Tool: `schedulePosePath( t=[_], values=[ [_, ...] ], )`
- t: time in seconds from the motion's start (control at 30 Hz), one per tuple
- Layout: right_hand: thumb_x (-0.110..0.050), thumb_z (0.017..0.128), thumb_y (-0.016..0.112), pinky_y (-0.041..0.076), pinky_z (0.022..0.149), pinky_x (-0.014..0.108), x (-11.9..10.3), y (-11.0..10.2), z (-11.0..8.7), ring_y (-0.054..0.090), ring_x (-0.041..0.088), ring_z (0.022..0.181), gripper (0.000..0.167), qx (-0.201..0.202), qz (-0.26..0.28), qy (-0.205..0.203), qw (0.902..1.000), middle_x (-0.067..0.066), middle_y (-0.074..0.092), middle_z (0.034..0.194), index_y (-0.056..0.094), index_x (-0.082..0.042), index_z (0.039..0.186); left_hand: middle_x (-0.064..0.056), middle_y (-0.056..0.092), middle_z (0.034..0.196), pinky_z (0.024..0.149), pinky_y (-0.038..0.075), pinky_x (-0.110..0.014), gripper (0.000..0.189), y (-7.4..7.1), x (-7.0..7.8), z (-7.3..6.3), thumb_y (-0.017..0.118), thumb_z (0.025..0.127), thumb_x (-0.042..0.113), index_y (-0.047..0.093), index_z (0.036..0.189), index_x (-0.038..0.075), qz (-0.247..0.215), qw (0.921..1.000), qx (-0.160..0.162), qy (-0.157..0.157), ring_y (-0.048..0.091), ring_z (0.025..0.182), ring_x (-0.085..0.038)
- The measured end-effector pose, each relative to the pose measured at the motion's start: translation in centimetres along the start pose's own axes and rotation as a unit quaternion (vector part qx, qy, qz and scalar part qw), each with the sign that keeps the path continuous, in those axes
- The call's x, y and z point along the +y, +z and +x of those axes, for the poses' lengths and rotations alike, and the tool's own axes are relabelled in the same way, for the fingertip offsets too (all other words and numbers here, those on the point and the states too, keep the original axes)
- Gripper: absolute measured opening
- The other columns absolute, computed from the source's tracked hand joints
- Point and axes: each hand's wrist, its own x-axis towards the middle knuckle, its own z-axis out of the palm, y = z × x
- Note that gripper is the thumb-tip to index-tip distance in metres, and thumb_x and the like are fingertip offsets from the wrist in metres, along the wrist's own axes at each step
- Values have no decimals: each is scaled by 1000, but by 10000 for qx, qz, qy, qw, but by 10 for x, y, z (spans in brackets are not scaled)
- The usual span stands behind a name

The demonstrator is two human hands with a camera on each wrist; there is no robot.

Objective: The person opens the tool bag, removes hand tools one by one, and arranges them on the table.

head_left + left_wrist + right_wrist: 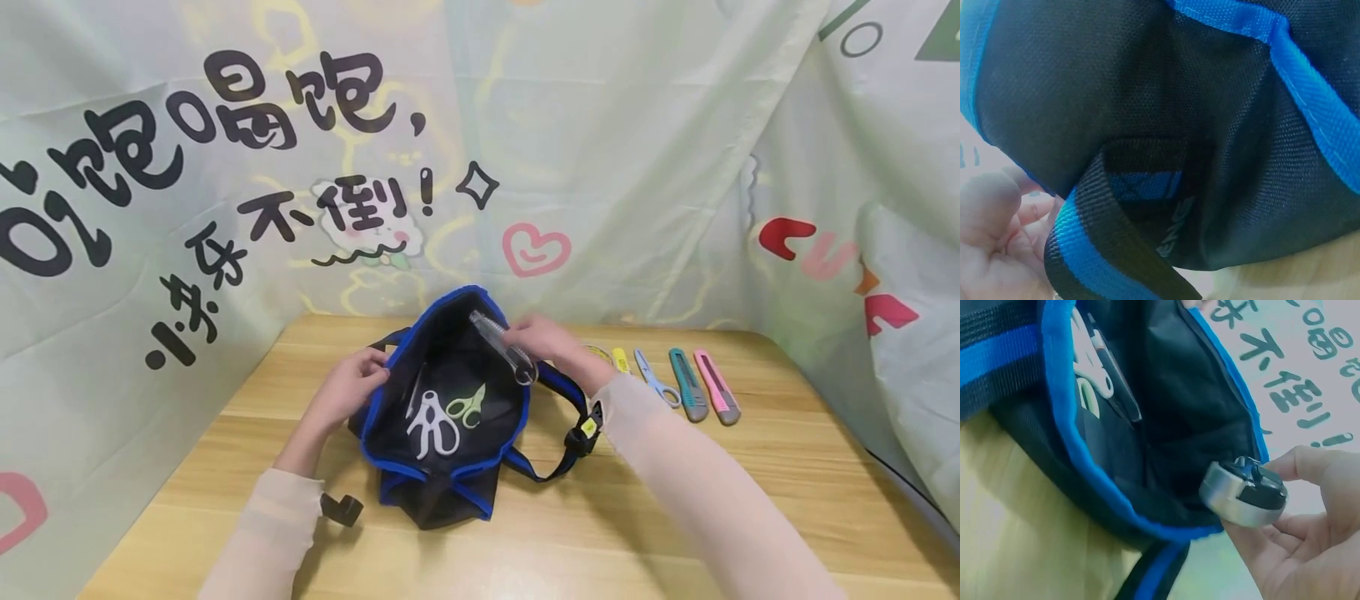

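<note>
A black tool bag [431, 492] with blue trim stands with its mouth wide. My left hand [351, 385] grips its left rim; in the left wrist view, the fingers [997, 212] lie partly behind the fabric. Over the bag's far right side, my right hand [547, 337] holds a silver metal tool [495, 340]. The right wrist view shows that tool's rounded end with black parts [1247, 490]; its exact kind is unclear. Inside the bag lie white-handled scissors [435, 425], small green scissors [468, 408] and a slim dark pen-like item [1110, 369].
Right of the bag lie blue scissors [654, 379], a teal utility knife [686, 383], a pink utility knife [716, 385] and a yellow item [620, 360], partly hidden by my right arm. A buckled strap [581, 433] loops out rightward. A printed cloth [637, 167] hangs behind the table.
</note>
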Motion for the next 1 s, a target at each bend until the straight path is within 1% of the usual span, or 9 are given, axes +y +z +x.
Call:
schedulePosePath(
  t=[0.17, 0.33, 0.4, 0.47, 0.57, 0.63, 0.77, 0.9, 1.0],
  values=[
    [-17, 92, 59, 40, 62, 29, 9, -17, -8, 37, 13, 55, 31, -174, 701, 47, 9974, -5, 37, 60, 46, -12, 64, -14, 64, 91, 64, 49, -34, 22, -1, -1, 1, 59, 95, 12, 62, 114, 1, 154, 9999, 42, 24, 57, 72, -23],
    [-16, 92, 59, 42, 65, 30, 19, -36, -20, 37, 14, 58, 24, -105, 903, 41, 9959, -2, 39, 65, 50, -7, 72, -13, 64, 91, 65, 47, -34, 21, -2, -1, 1, 59, 96, 14, 62, 113, 3, 237, 9997, 43, 55, 57, 74, -23],
    [-16, 93, 58, 45, 67, 29, 23, -43, -24, 45, 14, 62, 18, -37, 920, 19, 9958, 1, 48, 73, 58, -2, 82, -12, 64, 91, 65, 47, -34, 22, -2, 0, 2, 59, 96, 14, 62, 113, 2, 237, 9997, 33, 68, 56, 74, -23],
    [-16, 95, 55, 49, 68, 29, 28, -50, -29, 54, 15, 70, 22, 43, 921, 53, 9957, 7, 58, 86, 63, 4, 98, -12, 64, 91, 66, 47, -34, 21, -1, 0, 2, 59, 96, 14, 62, 113, 2, 228, 9997, 30, 84, 57, 75, -23],
    [-18, 97, 53, 51, 71, 29, 35, -59, -36, 61, 17, 77, 34, 167, 919, 136, 9955, 16, 63, 101, 60, 8, 118, -12, 64, 90, 67, 46, -35, 21, 0, -1, 2, 59, 95, 13, 62, 113, 1, 259, 9996, 48, 105, 57, 76, -24],
    [-20, 98, 52, 50, 71, 28, 39, -64, -39, 60, 17, 78, 37, 297, 856, 198, 9957, 17, 63, 103, 58, 7, 122, -12, 64, 90, 68, 46, -35, 21, 0, -1, 3, 59, 95, 13, 63, 112, 1, 294, 9995, 62, 122, 57, 78, -24],
    [-21, 98, 53, 48, 73, 28, 49, -75, -47, 57, 15, 81, 38, 545, 772, 234, 9953, 14, 63, 103, 57, 6, 125, -11, 64, 90, 69, 45, -35, 21, 1, -3, 3, 59, 95, 13, 63, 113, 2, 347, 9993, 73, 114, 57, 80, -25],
    [-20, 99, 52, 49, 73, 28, 59, -86, -57, 57, 13, 80, 41, 623, 950, 223, 9933, 13, 62, 102, 52, 8, 130, -12, 65, 91, 71, 45, -35, 22, 0, -4, 3, 59, 95, 14, 62, 114, 2, 353, 9993, 65, 104, 57, 81, -25],
    [-20, 100, 52, 49, 72, 28, 68, -95, -64, 57, 11, 79, 44, 694, 958, 252, 9927, 13, 60, 104, 49, 7, 135, -12, 65, 92, 72, 45, -35, 22, -1, -3, 3, 59, 95, 13, 62, 114, 2, 370, 9992, 60, 98, 58, 82, -25]
  ],
)
